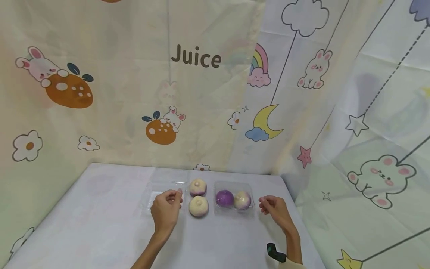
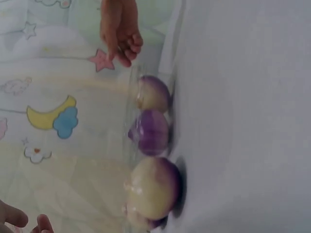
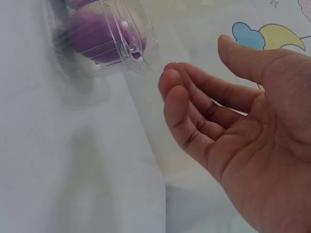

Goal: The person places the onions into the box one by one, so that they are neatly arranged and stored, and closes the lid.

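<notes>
My left hand [image 1: 165, 211], fingers loosely bent with nothing visible in them, hovers in front of an opened clear plastic box [image 1: 146, 201]. Right of it, two cream turnip-like bulbs with purple undersides, a back one [image 1: 198, 187] and a front one [image 1: 198, 206], sit on the table. Further right, a clear plastic box [image 1: 235, 185] contains a purple bulb [image 1: 224, 198] and a cream-and-purple bulb [image 1: 242, 200]; it appears closed. To that box's right my right hand [image 1: 276, 212] is raised, apart from it. Its fingers are relaxed and empty in the right wrist view.
Everything stands on a white-covered table [image 1: 100, 224]. Printed cloth [image 1: 127, 74] hangs close behind it, and another patterned cloth [image 1: 336, 179] hangs along the right side. A dark band [image 1: 276, 254] is on the right forearm.
</notes>
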